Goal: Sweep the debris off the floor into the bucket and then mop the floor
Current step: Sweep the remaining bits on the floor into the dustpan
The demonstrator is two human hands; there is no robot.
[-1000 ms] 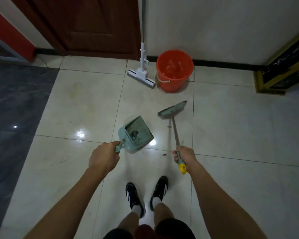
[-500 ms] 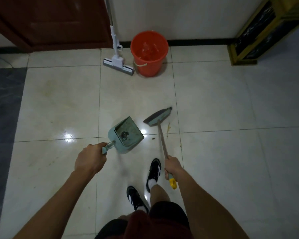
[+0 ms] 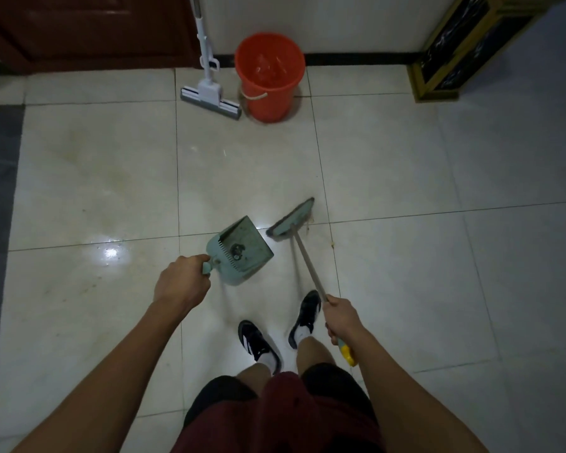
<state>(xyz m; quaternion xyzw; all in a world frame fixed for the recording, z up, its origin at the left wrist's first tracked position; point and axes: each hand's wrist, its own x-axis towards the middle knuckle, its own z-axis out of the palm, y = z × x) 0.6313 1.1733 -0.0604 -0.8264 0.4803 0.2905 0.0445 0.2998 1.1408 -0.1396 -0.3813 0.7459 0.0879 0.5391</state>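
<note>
Stepped back from orange plastic bucket (image 3: 270,75) (well apart now). Left hand (image 3: 182,282) gripping pale-green plastic dustpan (image 3: 242,251), right hand (image 3: 342,317) clutching long-handled green broom (image 3: 291,220). Sweeping unfinished; white sponge mop (image 3: 209,93) untouched.

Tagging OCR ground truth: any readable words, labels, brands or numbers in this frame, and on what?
None readable.
Dustpan: round dark mark inside, no legible text.
Orange bucket: no lettering visible.
Mop: no lettering visible.
Broom: no lettering visible.
</note>
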